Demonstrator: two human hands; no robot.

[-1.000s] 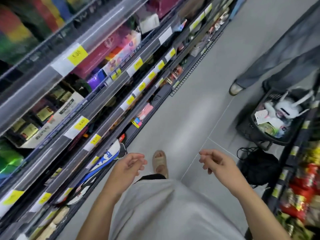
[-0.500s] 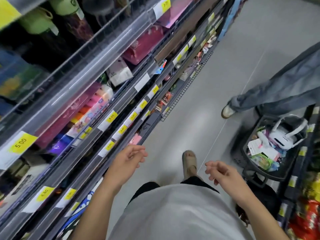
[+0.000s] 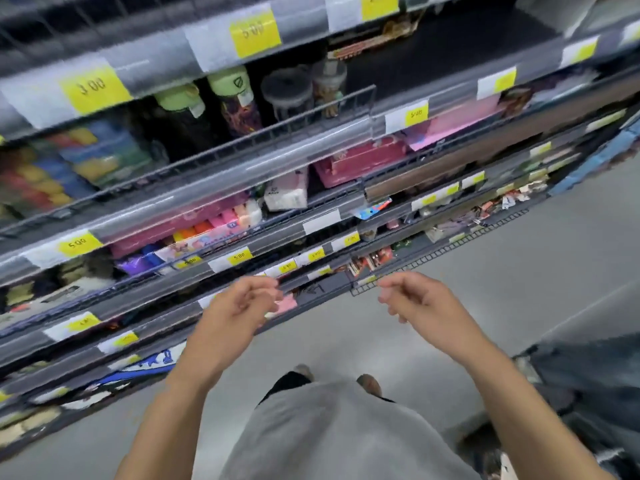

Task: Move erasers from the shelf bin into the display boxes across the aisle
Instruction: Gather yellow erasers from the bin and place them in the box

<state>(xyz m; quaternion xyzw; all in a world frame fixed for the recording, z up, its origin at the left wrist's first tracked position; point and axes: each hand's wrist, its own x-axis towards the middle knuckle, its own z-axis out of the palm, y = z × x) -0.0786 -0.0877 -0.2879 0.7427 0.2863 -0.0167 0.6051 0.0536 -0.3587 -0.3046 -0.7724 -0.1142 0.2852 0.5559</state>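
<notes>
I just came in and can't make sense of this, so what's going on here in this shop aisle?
A person stands facing stocked store shelves with yellow price tags. Both hands are raised in front of the body with fingers loosely curled: neither the left hand nor the right hand holds anything. Nothing has been picked up at this moment. The picture is blurred, so I cannot tell which bin holds the erasers.

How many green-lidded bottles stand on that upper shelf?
2: one green-lidded bottle to the left, another right beside it, with dark-lidded jars further right. More may be hidden behind the shelf rail.
</notes>
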